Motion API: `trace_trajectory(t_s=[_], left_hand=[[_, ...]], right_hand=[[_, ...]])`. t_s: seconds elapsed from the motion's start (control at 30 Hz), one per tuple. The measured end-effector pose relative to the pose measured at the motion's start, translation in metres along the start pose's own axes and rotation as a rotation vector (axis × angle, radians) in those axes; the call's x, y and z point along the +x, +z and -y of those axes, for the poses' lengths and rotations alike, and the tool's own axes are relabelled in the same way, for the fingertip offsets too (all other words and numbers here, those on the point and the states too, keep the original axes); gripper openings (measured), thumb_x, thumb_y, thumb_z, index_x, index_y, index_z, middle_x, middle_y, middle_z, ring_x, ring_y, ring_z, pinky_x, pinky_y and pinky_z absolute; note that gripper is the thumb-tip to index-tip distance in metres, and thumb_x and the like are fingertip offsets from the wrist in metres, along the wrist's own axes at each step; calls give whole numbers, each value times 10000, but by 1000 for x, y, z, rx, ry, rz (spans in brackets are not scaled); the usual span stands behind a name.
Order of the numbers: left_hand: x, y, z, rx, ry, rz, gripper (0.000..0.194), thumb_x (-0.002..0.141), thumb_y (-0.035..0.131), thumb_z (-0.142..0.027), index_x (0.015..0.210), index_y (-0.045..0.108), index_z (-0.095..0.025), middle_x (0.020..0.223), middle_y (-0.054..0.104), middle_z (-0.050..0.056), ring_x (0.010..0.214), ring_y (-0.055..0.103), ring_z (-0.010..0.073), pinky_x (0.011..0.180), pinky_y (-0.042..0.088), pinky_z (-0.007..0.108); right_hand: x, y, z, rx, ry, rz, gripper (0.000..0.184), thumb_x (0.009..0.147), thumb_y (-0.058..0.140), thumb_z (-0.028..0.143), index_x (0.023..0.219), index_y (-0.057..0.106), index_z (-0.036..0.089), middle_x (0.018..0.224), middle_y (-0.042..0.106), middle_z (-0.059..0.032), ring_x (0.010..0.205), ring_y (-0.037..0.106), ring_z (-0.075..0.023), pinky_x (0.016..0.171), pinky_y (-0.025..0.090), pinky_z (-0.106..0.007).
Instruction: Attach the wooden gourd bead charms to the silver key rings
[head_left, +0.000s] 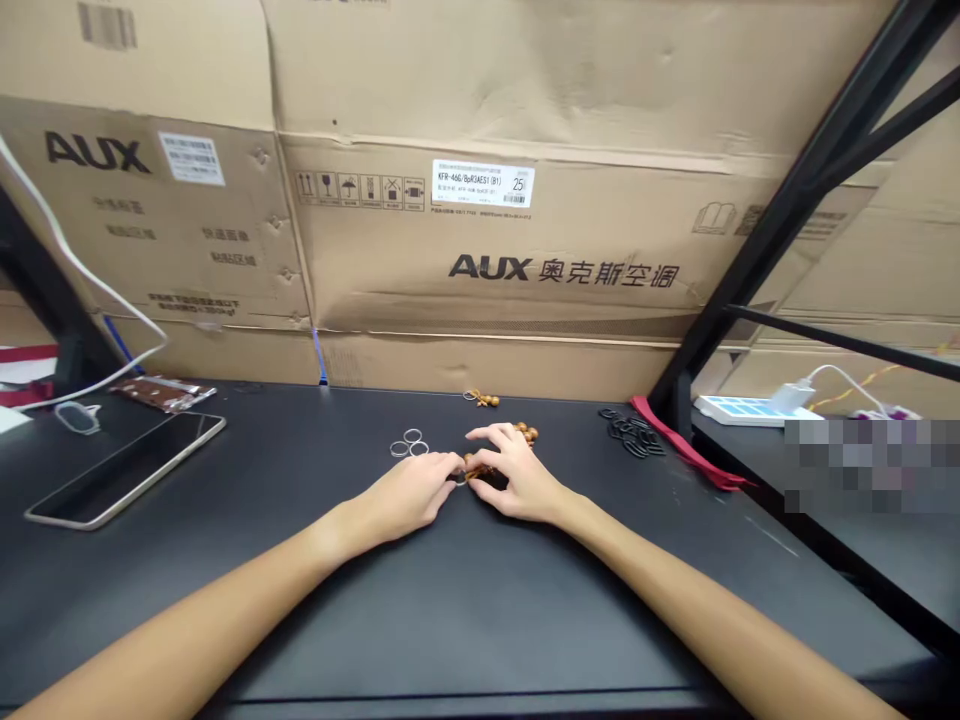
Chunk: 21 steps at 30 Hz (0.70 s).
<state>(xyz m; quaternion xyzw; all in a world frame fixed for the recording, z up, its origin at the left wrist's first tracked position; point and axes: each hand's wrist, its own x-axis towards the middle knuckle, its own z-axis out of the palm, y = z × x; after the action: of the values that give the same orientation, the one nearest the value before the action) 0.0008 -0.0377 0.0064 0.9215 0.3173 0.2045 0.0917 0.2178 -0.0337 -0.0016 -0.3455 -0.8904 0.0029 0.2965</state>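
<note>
My left hand [409, 492] and my right hand [519, 475] meet over the black tabletop [315, 600]. Between them lies a strand of brown wooden beads [477, 468], gripped by my right fingers. My left fingertips pinch what looks like a small metal ring [458, 478] at the strand's end, mostly hidden. Several more brown beads [525, 432] sit just beyond my right hand. Left of them lie several linked silver rings [409, 443]. Another short bead cluster with a gold-coloured clasp [481, 398] rests near the far edge.
A pile of black rings [628, 432] and a red strip [686, 443] lie to the right. A tablet [127, 470] lies at the left. Large cardboard boxes [480, 230] stand behind the table, and a black metal frame [795, 190] rises at the right.
</note>
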Motion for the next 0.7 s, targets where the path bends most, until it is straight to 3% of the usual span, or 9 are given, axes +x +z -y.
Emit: trace_trajectory(t_s=[0.1, 0.43, 0.7], left_hand=[[-1, 1, 0, -8, -3, -19, 165, 928, 443, -171, 1042, 560, -199, 1006, 653, 56, 909, 637, 204, 812, 490, 323], [1, 3, -3, 75, 23, -164, 106, 914, 520, -244, 854, 584, -183, 1018, 572, 57, 924, 552, 195, 853, 464, 343], [2, 6, 1, -30, 26, -150, 145, 924, 478, -200, 874, 614, -200, 1036, 562, 48, 956, 535, 190, 879, 452, 339]], right_hand=[[1, 1, -1, 24, 30, 6, 34, 823, 596, 186, 817, 617, 212, 1190, 549, -84, 1123, 440, -257, 977, 379, -477], [3, 3, 6, 178, 59, -14, 89, 880, 549, 173, 799, 571, 202, 1144, 559, -83, 1100, 465, -229, 991, 374, -467], [2, 9, -1, 121, 105, -52, 113, 887, 532, 173, 786, 572, 203, 1119, 574, -87, 1109, 461, -240, 971, 383, -476]])
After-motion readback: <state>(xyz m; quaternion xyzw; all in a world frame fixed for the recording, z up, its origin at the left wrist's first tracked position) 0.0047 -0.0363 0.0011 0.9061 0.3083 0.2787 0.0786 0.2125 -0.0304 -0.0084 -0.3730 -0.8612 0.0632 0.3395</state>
